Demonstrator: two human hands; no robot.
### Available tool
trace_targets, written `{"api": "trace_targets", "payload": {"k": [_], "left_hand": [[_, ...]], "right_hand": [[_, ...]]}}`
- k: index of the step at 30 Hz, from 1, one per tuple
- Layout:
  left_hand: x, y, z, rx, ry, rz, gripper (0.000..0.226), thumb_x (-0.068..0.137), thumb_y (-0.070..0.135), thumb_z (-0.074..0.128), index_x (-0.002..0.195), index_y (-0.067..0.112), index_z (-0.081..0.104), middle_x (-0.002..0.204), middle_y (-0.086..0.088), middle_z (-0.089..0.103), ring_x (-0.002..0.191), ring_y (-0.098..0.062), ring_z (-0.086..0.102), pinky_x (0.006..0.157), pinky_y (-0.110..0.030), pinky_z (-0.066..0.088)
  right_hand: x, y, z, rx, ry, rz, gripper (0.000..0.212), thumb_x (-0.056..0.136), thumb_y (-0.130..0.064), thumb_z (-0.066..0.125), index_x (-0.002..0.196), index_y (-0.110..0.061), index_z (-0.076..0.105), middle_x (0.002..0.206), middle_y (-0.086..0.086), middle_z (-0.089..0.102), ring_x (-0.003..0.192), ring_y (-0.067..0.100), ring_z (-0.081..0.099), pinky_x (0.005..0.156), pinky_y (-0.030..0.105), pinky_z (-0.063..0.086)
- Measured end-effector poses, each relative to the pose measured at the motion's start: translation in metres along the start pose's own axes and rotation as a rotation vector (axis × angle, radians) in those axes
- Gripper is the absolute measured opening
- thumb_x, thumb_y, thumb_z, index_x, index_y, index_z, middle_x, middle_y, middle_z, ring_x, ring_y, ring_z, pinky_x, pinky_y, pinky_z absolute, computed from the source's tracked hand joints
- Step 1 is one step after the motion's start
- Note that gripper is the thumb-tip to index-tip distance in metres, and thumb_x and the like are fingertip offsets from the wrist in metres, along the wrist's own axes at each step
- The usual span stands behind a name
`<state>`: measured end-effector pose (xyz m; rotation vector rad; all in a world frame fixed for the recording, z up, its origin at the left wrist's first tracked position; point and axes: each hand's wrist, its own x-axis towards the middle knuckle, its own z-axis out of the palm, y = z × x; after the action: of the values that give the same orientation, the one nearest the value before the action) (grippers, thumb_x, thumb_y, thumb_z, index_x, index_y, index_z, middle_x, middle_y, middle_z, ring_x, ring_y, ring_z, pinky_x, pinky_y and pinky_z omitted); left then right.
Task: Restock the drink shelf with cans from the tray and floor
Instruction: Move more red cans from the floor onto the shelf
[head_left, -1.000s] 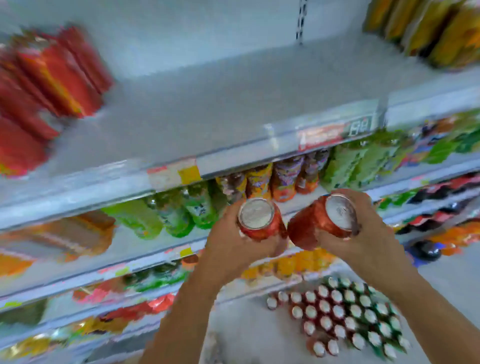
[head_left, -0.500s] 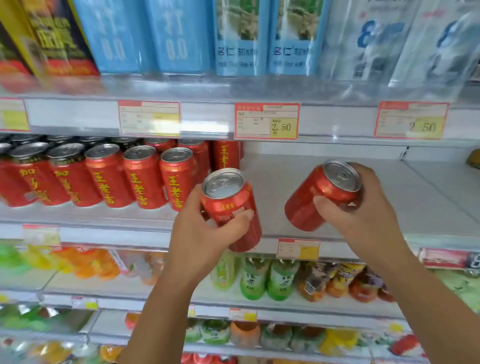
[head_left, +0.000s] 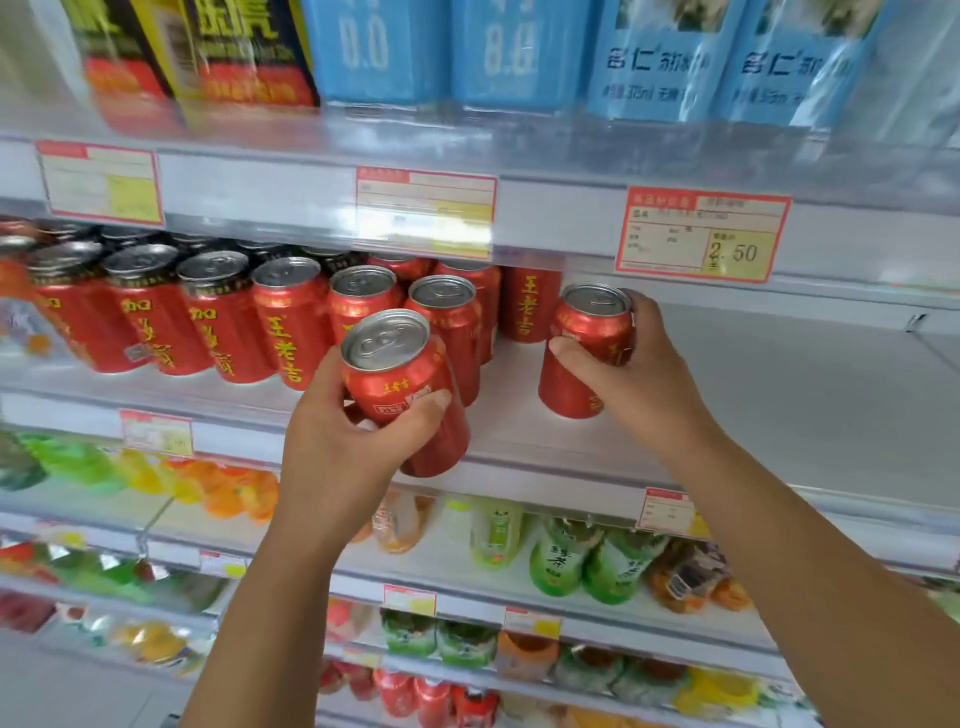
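My left hand (head_left: 348, 447) grips a red can (head_left: 410, 384), tilted, in front of the drink shelf's (head_left: 779, 405) front edge. My right hand (head_left: 639, 379) grips a second red can (head_left: 584, 353), nearly upright, with its base on or just above the shelf surface, right of the stocked cans. Rows of matching red cans (head_left: 218, 312) with silver tops fill the shelf's left half. The tray and the floor are out of view.
The right half of the can shelf is bare white surface. Price tags (head_left: 701, 236) hang from the shelf above, which holds blue packs (head_left: 660, 57) and dark boxes. Lower shelves carry green tea bottles (head_left: 597, 566) and orange drinks.
Both hands moved closer to the shelf. The right can went from tilted in the air to nearly upright on the shelf beside the stocked row. The left can stayed in front of the edge.
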<state>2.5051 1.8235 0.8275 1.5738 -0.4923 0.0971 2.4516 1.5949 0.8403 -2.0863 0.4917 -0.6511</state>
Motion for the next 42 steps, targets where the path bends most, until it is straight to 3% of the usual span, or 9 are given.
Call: {"api": "trace_targets", "payload": {"k": [5, 9, 12, 16, 28, 33, 35, 38, 42], "left_hand": [[0.005, -0.001, -0.003, -0.008, 0.001, -0.01, 0.049, 0.066, 0.034, 0.076, 0.114, 0.031, 0.063, 0.096, 0.016, 0.072, 0.089, 0.002, 0.066, 0.071, -0.006, 0.047], [0.006, -0.001, -0.003, -0.024, -0.014, -0.013, 0.05, 0.066, 0.037, 0.077, 0.113, 0.033, 0.062, 0.097, 0.017, 0.072, 0.091, 0.001, 0.066, 0.071, -0.007, 0.047], [0.008, -0.001, -0.003, -0.03, -0.02, -0.004, 0.057, 0.06, 0.045, 0.078, 0.114, 0.037, 0.062, 0.099, 0.019, 0.071, 0.091, 0.003, 0.065, 0.072, -0.008, 0.047], [0.009, -0.001, -0.003, -0.022, -0.041, -0.002, 0.051, 0.065, 0.034, 0.078, 0.114, 0.037, 0.062, 0.1, 0.021, 0.07, 0.094, 0.004, 0.065, 0.073, -0.007, 0.048], [0.01, 0.001, -0.008, 0.014, -0.077, -0.01, 0.05, 0.072, 0.019, 0.085, 0.116, 0.029, 0.063, 0.097, 0.02, 0.071, 0.091, 0.005, 0.065, 0.072, -0.007, 0.048], [0.007, 0.006, 0.0, 0.012, -0.105, -0.016, 0.048, 0.071, 0.017, 0.084, 0.113, 0.029, 0.064, 0.095, 0.019, 0.072, 0.088, 0.008, 0.065, 0.07, -0.006, 0.048], [0.007, 0.007, 0.007, -0.01, -0.113, -0.013, 0.047, 0.071, 0.016, 0.084, 0.113, 0.027, 0.065, 0.094, 0.016, 0.073, 0.087, 0.006, 0.066, 0.07, -0.006, 0.048], [0.005, 0.012, 0.022, -0.024, -0.124, 0.014, 0.044, 0.07, 0.016, 0.085, 0.109, 0.024, 0.066, 0.09, 0.012, 0.074, 0.083, 0.004, 0.068, 0.068, -0.008, 0.048], [0.005, 0.016, 0.042, 0.011, -0.171, 0.054, 0.046, 0.07, 0.022, 0.087, 0.109, 0.031, 0.066, 0.092, 0.017, 0.073, 0.085, 0.004, 0.068, 0.071, -0.01, 0.05]], "right_hand": [[-0.001, 0.008, -0.006, 0.012, -0.171, 0.058, 0.089, 0.077, -0.02, 0.077, 0.144, -0.037, 0.022, 0.121, -0.014, 0.052, 0.105, 0.005, 0.054, 0.083, 0.022, 0.041], [0.006, 0.013, 0.005, -0.118, -0.035, 0.02, 0.073, 0.071, -0.032, 0.083, 0.13, -0.023, 0.04, 0.118, -0.006, 0.056, 0.102, 0.013, 0.058, 0.084, 0.029, 0.043], [0.02, 0.013, 0.021, -0.124, -0.015, 0.001, 0.077, 0.065, -0.04, 0.085, 0.124, -0.024, 0.039, 0.117, -0.005, 0.055, 0.1, 0.016, 0.06, 0.084, 0.035, 0.049], [0.036, 0.015, 0.039, -0.105, 0.005, -0.013, 0.083, 0.062, -0.043, 0.086, 0.126, -0.022, 0.037, 0.125, 0.002, 0.053, 0.108, 0.021, 0.058, 0.093, 0.044, 0.05], [0.047, 0.012, 0.053, -0.021, -0.001, 0.084, 0.092, 0.065, -0.046, 0.084, 0.134, -0.021, 0.028, 0.134, 0.009, 0.048, 0.115, 0.023, 0.055, 0.098, 0.042, 0.048], [-0.014, -0.009, 0.033, 0.058, 0.115, -0.05, 0.054, 0.081, -0.018, 0.069, 0.127, -0.028, 0.042, 0.117, -0.006, 0.056, 0.106, 0.006, 0.055, 0.093, 0.035, 0.049], [-0.042, -0.018, 0.027, 0.092, -0.032, -0.12, 0.059, 0.079, -0.009, 0.066, 0.131, -0.029, 0.045, 0.119, -0.011, 0.057, 0.11, -0.002, 0.053, 0.099, 0.029, 0.045], [-0.062, -0.026, 0.026, 0.104, -0.265, -0.154, 0.079, 0.076, -0.021, 0.074, 0.141, -0.04, 0.034, 0.132, -0.022, 0.05, 0.12, -0.01, 0.045, 0.102, 0.015, 0.036], [-0.061, -0.031, 0.028, 0.175, -0.214, -0.145, 0.069, 0.068, -0.024, 0.085, 0.121, -0.044, 0.045, 0.109, -0.031, 0.061, 0.1, -0.016, 0.057, 0.077, 0.0, 0.041]]}}
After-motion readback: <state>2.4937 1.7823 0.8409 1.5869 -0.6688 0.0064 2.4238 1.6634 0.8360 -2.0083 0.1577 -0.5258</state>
